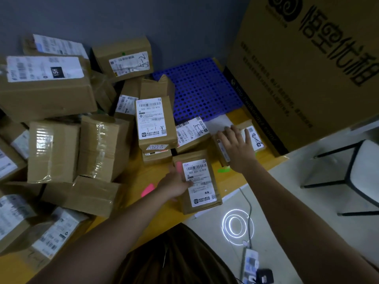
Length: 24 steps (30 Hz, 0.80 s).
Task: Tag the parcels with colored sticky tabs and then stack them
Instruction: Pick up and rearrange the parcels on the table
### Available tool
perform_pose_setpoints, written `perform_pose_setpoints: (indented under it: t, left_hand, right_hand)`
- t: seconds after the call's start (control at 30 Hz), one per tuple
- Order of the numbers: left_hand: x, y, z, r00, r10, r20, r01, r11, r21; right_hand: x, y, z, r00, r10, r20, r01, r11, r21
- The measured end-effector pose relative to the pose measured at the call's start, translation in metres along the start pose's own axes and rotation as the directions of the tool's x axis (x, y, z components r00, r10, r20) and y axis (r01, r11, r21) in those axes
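Observation:
A small brown parcel [200, 182] with a white shipping label lies at the table's front edge, with a pink sticky tab [178, 166] at its upper left corner. My left hand [175, 184] grips this parcel's left side. My right hand [238, 146] lies flat, fingers spread, on another small labelled parcel [255, 138] further right. A pink tab pad [148, 189] lies on the table left of my left hand. A green tab [223, 170] lies under my right wrist.
Many taped cardboard parcels [53, 150] are heaped over the left of the yellow table [143, 228]. A blue perforated pallet [203, 89] is at the back. A large printed carton [307, 64] leans at right. A chair [359, 173] and power strip [250, 265] are on the floor.

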State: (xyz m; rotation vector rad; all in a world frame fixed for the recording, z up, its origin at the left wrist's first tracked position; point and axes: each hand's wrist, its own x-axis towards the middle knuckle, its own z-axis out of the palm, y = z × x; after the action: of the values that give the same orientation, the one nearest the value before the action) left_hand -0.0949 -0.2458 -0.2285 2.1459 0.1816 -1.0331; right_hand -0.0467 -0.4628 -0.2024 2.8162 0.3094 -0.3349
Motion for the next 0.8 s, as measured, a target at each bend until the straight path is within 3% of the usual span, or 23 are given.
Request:
perform_pose_setpoints:
  t: [0.2,0.33,0.47,0.57,0.63,0.8]
  left_hand:
    - [0.001,0.033,0.003,0.999,0.037,0.019,-0.035,0.994,-0.104]
    - [0.000,0.041,-0.020,0.985,0.131,-0.116,-0.147,0.980,-0.136]
    - [-0.019,0.053,-0.049,0.862,0.396,-0.316,-0.436,0.898,-0.063]
    - [-0.038,0.062,-0.070,0.718,0.544,-0.435,-0.571,0.817,0.079]
    - [-0.043,0.062,-0.086,0.651,0.590,-0.478,-0.618,0.777,0.117]
    - [-0.055,0.050,-0.118,0.593,0.592,-0.545,-0.587,0.782,0.210]
  right_hand:
    - [0.000,0.014,-0.023,0.985,0.108,-0.136,-0.109,0.994,0.000]
    - [0.006,0.011,-0.040,0.945,0.094,-0.313,-0.083,0.995,0.049]
    - [0.015,-0.014,-0.072,0.869,0.019,-0.495,0.048,0.991,0.123]
    - [0.021,-0.033,-0.098,0.850,-0.050,-0.525,0.182,0.962,0.203]
    - [0.024,-0.042,-0.115,0.847,-0.114,-0.520,0.277,0.928,0.248]
    - [0.026,-0.060,-0.143,0.831,-0.219,-0.511,0.392,0.883,0.259]
